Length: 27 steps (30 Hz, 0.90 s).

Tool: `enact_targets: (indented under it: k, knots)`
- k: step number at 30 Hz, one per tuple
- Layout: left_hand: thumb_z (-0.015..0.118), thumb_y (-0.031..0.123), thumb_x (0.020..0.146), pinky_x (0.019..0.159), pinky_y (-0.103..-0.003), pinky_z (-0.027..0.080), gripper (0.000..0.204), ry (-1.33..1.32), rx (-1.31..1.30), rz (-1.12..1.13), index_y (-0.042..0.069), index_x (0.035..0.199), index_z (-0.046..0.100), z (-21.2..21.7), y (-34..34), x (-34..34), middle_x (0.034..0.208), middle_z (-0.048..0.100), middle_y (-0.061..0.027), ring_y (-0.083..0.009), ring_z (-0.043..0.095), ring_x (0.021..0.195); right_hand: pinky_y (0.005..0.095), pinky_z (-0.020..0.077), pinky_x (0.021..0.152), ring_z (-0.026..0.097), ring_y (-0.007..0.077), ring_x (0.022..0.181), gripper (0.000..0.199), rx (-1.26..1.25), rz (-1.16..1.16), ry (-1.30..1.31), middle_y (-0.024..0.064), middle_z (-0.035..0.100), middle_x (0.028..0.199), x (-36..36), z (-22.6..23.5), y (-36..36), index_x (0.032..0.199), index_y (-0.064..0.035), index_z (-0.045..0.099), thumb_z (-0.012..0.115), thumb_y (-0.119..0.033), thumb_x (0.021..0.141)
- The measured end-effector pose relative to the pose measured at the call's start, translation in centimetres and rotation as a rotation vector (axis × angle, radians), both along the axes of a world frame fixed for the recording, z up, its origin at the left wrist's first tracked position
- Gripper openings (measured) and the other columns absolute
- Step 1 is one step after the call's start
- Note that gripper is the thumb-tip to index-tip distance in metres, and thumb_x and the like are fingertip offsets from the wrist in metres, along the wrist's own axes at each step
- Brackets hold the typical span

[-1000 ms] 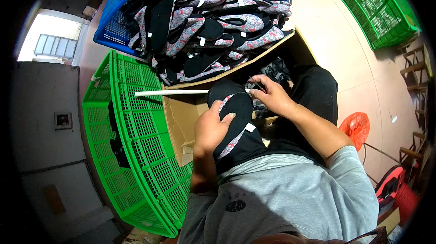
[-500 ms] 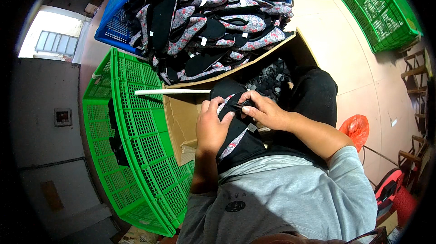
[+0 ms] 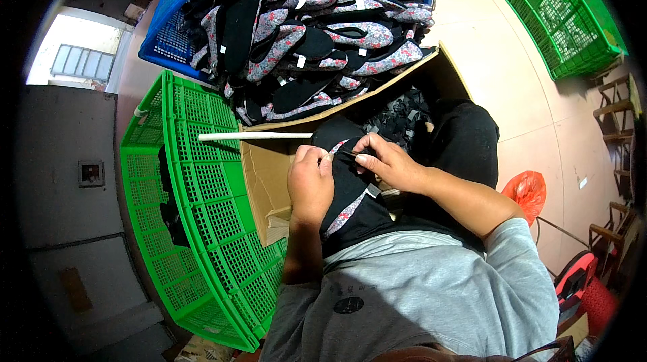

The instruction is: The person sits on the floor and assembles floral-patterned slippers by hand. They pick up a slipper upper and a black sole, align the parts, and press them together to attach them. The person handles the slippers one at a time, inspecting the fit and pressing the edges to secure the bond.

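Across my lap lies a black slipper (image 3: 348,183) with grey-and-red floral trim and a small white tag (image 3: 371,191). My left hand (image 3: 312,183) is closed on its floral upper edge, thumb and fingers pinched together. Right beside it, my right hand (image 3: 387,161) is closed in a pinch over the slipper's black part. A thin dark thing shows at those right fingertips, too small to make out. Ahead of my hands, several similar slippers (image 3: 360,35) are heaped in a blue crate (image 3: 176,44).
An open cardboard box (image 3: 266,173) stands before my knees, with black scraps (image 3: 403,116) inside. A white rod (image 3: 256,136) lies across it. A green crate (image 3: 209,190) is at left, another green crate (image 3: 563,22) at far right. A red plastic bag (image 3: 526,188) sits right of my arm.
My left thumb has drawn back to the left, away from the right fingertips, and now pinches the floral edge. The right hand has barely moved. The slipper stays on my lap.
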<state>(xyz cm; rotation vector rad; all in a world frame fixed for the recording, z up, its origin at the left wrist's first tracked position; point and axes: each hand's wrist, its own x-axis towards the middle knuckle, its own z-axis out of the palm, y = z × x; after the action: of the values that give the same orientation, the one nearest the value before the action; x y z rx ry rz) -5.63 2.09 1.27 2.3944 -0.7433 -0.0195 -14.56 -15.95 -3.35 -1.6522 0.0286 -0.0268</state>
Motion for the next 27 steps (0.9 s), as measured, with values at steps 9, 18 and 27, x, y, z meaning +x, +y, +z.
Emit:
enact_targets:
  k: [9, 18, 27]
  knots:
    - [0.065, 0.004, 0.086, 0.074, -0.038, 0.05, 0.004, 0.077, -0.103, 0.034, 0.0, 0.087, 0.063, -0.8, 0.3, 0.4, 0.09, 0.062, -0.0148, -0.0322, 0.062, 0.081, 0.0335, 0.0509, 0.077, 0.067, 0.0202, 0.083, 0.027, -0.109, 0.006, 0.019, 0.0103, 0.067, 0.089, 0.2, 0.3, 0.0, 0.112, -0.0031, 0.053, 0.057, -0.028, 0.1]
    - [0.065, 0.006, 0.089, 0.073, -0.033, 0.052, 0.009, 0.261, -0.211, 0.102, -0.003, 0.089, 0.065, -1.2, 0.4, 0.6, 0.089, 0.064, -0.0128, -0.0242, 0.064, 0.079, 0.0421, 0.0505, 0.074, 0.067, 0.0342, 0.085, 0.029, -0.317, -0.019, 0.046, 0.016, 0.068, 0.091, 0.4, 0.9, 0.4, 0.107, -0.0063, 0.055, 0.062, -0.032, 0.095]
    - [0.066, 0.006, 0.088, 0.071, -0.031, 0.05, 0.008, 0.232, -0.197, 0.095, -0.003, 0.089, 0.065, -1.4, -0.2, 0.3, 0.088, 0.063, -0.0106, -0.0212, 0.061, 0.079, 0.0501, 0.0498, 0.072, 0.066, 0.0405, 0.085, 0.034, -0.461, -0.024, 0.035, 0.0181, 0.069, 0.09, 0.5, 1.3, 0.5, 0.107, -0.0085, 0.054, 0.063, -0.038, 0.093]
